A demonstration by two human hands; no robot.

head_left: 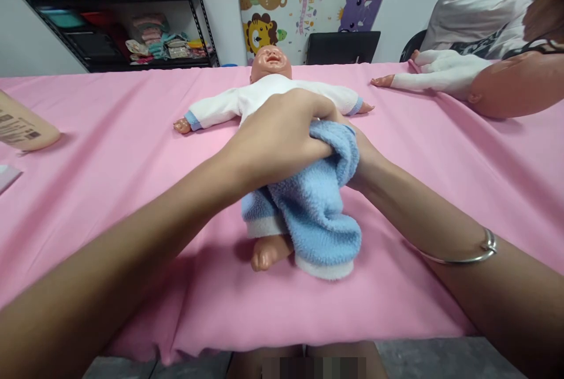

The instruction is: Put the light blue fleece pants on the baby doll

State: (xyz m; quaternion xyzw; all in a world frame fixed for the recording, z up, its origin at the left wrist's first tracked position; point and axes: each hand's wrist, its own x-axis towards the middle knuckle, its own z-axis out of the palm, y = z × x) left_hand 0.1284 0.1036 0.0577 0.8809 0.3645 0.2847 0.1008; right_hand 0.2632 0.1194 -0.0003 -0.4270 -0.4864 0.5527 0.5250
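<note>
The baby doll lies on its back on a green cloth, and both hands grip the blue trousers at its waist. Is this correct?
Not quite: the cloth is pink, not green, as the head view shows. The rest holds: the baby doll lies on its back, and the left hand and the right hand grip the blue trousers at its waist.
</note>
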